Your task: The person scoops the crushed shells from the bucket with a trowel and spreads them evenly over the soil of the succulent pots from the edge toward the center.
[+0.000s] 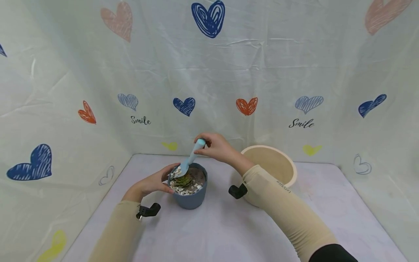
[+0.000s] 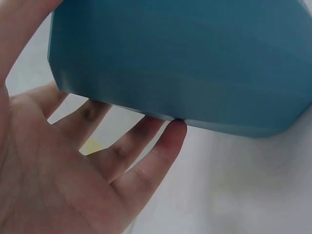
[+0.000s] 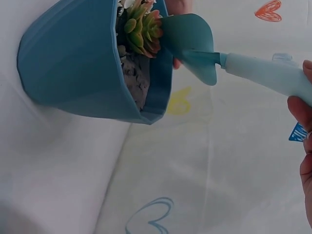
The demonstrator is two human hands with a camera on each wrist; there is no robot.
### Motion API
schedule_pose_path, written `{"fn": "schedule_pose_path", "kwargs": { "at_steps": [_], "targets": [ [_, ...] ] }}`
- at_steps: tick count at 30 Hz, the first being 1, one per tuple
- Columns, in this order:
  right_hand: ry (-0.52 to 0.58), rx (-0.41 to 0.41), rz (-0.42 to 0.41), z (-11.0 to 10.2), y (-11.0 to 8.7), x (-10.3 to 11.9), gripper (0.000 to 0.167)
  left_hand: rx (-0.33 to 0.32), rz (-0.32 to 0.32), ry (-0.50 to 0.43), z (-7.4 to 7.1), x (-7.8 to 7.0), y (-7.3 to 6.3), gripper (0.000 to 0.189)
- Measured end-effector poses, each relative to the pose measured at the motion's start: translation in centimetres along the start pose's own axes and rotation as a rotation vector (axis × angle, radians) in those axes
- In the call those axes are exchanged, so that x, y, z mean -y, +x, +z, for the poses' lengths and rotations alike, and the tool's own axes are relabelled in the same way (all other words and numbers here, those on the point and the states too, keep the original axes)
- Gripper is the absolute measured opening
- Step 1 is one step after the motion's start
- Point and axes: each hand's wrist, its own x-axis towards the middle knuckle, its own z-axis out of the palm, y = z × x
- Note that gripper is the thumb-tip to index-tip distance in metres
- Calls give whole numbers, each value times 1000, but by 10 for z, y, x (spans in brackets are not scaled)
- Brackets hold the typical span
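Observation:
A blue-grey plant pot (image 1: 191, 201) stands on the table, holding a green succulent (image 1: 184, 180), soil and white pebbles. My left hand (image 1: 152, 185) grips the pot's left side, thumb toward the front of the rim. In the left wrist view its fingers (image 2: 141, 173) lie along the pot's wall. My right hand (image 1: 218, 148) holds a light-blue hand trowel (image 1: 197, 147) by its handle, above the pot. The trowel's blade points down at the pot's back left, over the pebbles. In the right wrist view the blade (image 3: 195, 41) is right beside the reddish-tipped succulent leaves.
A large cream bucket (image 1: 289, 167) stands to the right of the pot, partly behind my right forearm. A white cloth with printed hearts (image 1: 209, 18) hangs behind and beside the white-covered table (image 1: 209, 236). Small black cameras (image 1: 148, 210) are worn at both wrists.

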Motion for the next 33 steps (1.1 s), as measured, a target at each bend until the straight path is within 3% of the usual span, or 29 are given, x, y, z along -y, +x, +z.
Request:
{"fn": "schedule_pose_path", "kwargs": {
  "at_steps": [22, 33],
  "targets": [
    [-9, -20, -40, -1, 0, 2, 20, -163, -65, -21, 26, -7, -9, 105],
    [-19, -8, -65, 0, -1, 5, 19, -276, -157, -9, 43, -14, -9, 109]
  ]
}}
